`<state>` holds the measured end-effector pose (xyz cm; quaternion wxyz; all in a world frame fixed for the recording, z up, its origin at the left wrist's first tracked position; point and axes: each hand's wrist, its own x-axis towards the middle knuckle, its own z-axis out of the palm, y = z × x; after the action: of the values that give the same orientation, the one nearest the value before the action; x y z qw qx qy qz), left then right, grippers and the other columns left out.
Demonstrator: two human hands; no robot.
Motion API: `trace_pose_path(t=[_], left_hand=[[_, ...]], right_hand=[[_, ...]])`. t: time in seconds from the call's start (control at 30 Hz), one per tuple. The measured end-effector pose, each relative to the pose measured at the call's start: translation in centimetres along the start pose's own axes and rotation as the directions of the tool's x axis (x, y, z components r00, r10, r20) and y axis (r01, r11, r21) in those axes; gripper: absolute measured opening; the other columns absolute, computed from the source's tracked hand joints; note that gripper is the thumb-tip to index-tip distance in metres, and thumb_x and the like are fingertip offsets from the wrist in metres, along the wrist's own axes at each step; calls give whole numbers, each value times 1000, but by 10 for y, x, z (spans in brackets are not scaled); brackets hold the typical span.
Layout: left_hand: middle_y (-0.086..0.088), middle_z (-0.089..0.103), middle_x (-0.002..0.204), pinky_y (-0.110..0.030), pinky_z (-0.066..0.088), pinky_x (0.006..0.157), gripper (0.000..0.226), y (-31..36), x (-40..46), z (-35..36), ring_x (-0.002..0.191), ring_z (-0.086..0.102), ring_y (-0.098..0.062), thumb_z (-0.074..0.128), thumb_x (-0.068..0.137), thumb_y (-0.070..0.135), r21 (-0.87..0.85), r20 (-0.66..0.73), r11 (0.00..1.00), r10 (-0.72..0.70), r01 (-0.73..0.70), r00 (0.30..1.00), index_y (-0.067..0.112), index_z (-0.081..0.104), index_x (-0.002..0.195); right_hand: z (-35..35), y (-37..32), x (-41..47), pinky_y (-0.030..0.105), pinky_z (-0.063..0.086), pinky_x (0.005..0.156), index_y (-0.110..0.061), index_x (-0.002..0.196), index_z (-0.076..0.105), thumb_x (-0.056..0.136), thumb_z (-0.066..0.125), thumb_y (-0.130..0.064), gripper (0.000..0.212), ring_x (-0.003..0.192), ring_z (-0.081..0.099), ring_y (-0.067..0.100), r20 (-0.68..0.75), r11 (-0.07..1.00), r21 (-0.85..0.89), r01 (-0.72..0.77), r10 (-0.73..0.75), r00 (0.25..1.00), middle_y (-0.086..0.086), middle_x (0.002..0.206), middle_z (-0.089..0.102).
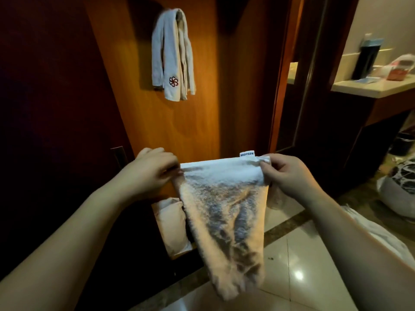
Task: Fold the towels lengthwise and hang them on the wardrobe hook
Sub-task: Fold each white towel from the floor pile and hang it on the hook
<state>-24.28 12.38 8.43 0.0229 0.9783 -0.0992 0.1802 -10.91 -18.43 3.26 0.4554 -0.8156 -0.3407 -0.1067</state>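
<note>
The floor is made of shiny pale tiles with a darker stone strip running across it. A tall wooden wardrobe stands straight ahead, lit warm orange. Its left part, at 9 o'clock, is so dark that nothing can be made out there. At 2 o'clock a pale worktop holds a dark jug and some blurry packets. At 3 o'clock, on the floor, sits a white bag, cut off by the edge of the picture.

At 12 o'clock a folded white towel with a red flower mark hangs on the wardrobe. The hook itself is hidden under the cloth.

In the middle, a second white towel hangs down toward 6 o'clock. The left hand pinches its top left corner with curled fingers. The right hand grips the top right corner, where the cloth is bunched. A small label sticks up from the top edge, and its writing is too small to read.

Behind the towel, at 7 o'clock, a pale pillow-like thing lies low in the wardrobe, partly hidden. Something white at 4 o'clock, past the right arm, is blurry and cut off.
</note>
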Motion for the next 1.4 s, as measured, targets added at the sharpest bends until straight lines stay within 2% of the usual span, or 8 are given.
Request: trace_pose_path(t=[0.1, 0.53, 0.67, 0.77, 0.87, 0.97, 1.13, 1.4], left_hand=[[15, 47, 80, -34, 25, 75, 15, -3, 6, -8, 87, 45, -14, 56, 98, 36, 82, 29, 996, 27, -29, 999, 27, 56, 87], [11, 60, 120, -36, 37, 94, 47, -9, 24, -19, 116, 49, -14, 59, 97, 41, 327, 184, 942, -141, 75, 973, 36, 45, 141], [6, 49, 111, -34, 34, 82, 23, -10, 25, -20, 113, 42, -19, 58, 94, 47, 504, 191, 863, -133, 19, 973, 35, 65, 113], [7, 43, 100, -28, 33, 77, 15, -21, 21, -20, 101, 41, -14, 65, 87, 39, 21, -54, 980, -195, 196, 979, 31, 55, 80], [7, 59, 74, -20, 44, 59, 19, -6, 13, -6, 70, 55, -9, 65, 93, 17, -871, -35, 439, -503, 220, 864, 21, 57, 76], [3, 63, 67, -16, 43, 46, 17, 15, 12, 18, 56, 58, -6, 58, 100, 13, -971, -10, 193, -624, 142, 781, 15, 56, 83], [10, 67, 84, -12, 46, 61, 18, 52, 12, 44, 75, 61, 5, 50, 103, 40, -872, -396, 488, -757, 47, 519, 33, 61, 90], [-7, 51, 97, -1, 32, 79, 19, 47, 22, 38, 85, 45, -1, 43, 107, 14, -671, -649, 734, -648, 102, 399, 14, 57, 94]], right_hand=[[-15, -1, 13, 15, 39, 66, -48, 80, 64, 93, 61, -41, 15, 86, 59, -18, 209, 984, -176, -3, 40, 977, -43, 84, 63], [5, -14, 39, 34, 49, 65, -28, 93, 61, 98, 53, -27, 9, 73, 60, 11, 366, 880, -457, 132, 50, 929, -7, 80, 64], [6, -23, 42, 28, 40, 57, -32, 83, 59, 95, 54, -26, 14, 69, 58, 10, 245, 920, -376, 112, -18, 969, -9, 75, 62], [6, -27, 36, 27, 41, 56, -26, 80, 60, 89, 49, -29, 15, 65, 57, 8, -37, 982, -183, 47, -55, 998, -7, 68, 61], [17, -30, 28, 28, 43, 56, -23, 81, 59, 83, 42, -34, 21, 68, 57, 8, -218, 997, -77, 3, -20, 976, -4, 65, 60], [25, -28, 27, 27, 42, 56, -27, 85, 60, 85, 42, -31, 19, 73, 59, 9, -311, 998, 47, -35, 47, 949, -3, 72, 63], [29, -32, 28, 21, 40, 47, -48, 88, 59, 91, 43, -34, 21, 55, 54, 9, -441, 969, 247, -7, 119, 889, -13, 71, 64], [37, -45, 19, 7, 42, 64, -45, 96, 53, 101, 46, -26, 21, 82, 60, -5, -523, 966, 234, 111, 28, 852, -25, 90, 63]])
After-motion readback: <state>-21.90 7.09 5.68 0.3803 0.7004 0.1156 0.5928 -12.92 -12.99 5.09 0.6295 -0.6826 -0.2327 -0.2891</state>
